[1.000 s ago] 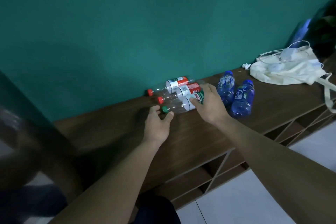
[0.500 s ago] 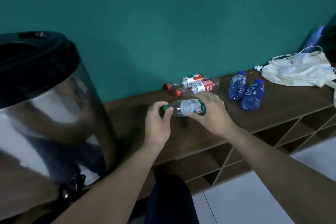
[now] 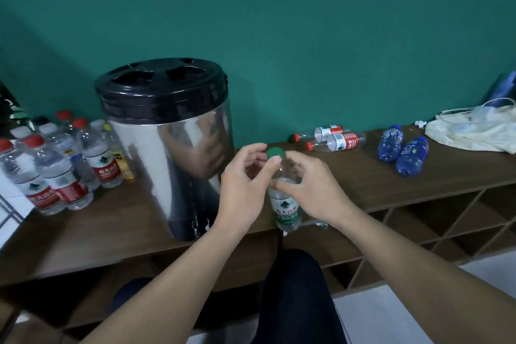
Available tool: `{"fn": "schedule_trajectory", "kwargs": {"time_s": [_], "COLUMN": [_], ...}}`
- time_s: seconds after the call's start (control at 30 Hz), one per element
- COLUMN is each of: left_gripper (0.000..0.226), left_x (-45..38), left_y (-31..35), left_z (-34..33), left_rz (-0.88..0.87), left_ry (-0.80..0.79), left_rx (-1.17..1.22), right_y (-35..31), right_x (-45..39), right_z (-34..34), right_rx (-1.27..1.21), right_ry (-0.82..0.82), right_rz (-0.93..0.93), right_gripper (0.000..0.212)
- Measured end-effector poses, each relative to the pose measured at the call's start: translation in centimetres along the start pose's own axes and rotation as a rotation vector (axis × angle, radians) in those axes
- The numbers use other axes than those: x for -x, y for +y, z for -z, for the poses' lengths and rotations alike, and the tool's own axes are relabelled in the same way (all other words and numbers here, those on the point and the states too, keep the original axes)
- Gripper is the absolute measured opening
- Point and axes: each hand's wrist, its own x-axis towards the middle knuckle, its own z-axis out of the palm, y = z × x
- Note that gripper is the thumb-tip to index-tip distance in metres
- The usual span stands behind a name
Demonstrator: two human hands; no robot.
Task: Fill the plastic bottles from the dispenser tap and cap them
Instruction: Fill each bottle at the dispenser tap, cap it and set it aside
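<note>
Wooden shelf (image 3: 391,184): filled bottles (image 3: 55,176) stood left; four empties (image 3: 363,145) lay unfilled; right hand (image 3: 312,190) gripped green-label bottle (image 3: 287,209), left hand (image 3: 245,176) pinched its cap (image 3: 275,153)

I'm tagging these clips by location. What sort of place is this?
Probably a plain room at home or in an office, not a kitchen: a low wooden shelving unit against a teal wall, bearing a steel drinks dispenser and a cloth bag.

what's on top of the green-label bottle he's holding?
A green cap sits on the green-label bottle, pinched by the left hand. The right hand grips the bottle's shoulder, covering the neck, so whether the cap is threaded on cannot be seen.
</note>
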Motion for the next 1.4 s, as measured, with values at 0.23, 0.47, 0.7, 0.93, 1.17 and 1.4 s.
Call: {"fn": "schedule_trajectory", "kwargs": {"time_s": [0.23, 0.47, 0.7, 0.93, 1.17, 1.4], "left_gripper": [0.041, 0.057, 0.043, 0.053, 0.051, 0.043], "left_x": [7.3, 11.9, 13.2, 14.1, 14.8, 15.7], "left_y": [-1.7, -2.1, -4.6, -6.5, -8.0, -9.6], "left_z": [5.2, 5.9, 6.2, 5.6, 6.0, 7.0], "left_rz": [0.031, 0.117, 0.188, 0.207, 0.213, 0.245], "left_ry": [-0.119, -0.092, -0.070, -0.058, -0.095, -0.169], "left_rx": [0.073, 0.096, -0.070, -0.157, -0.158, -0.065], "right_y": [-3.9, -6.7, -6.6, -6.8, -5.8, -4.1], "right_x": [2.5, 4.6, 3.5, 2.4, 2.3, 2.6], "right_z": [-3.2, -6.2, -5.4, -5.3, -5.4, -4.6], "right_rx": [-0.263, -0.198, 0.576, 0.765, 0.742, 0.686], "right_ry": [0.082, 0.018, 0.078, -0.055, -0.266, -0.526], "right_rz": [-0.054, -0.035, 0.114, -0.012, 0.007, 0.099], "right_gripper": [0.028, 0.029, 0.062, 0.084, 0.068, 0.041]}}
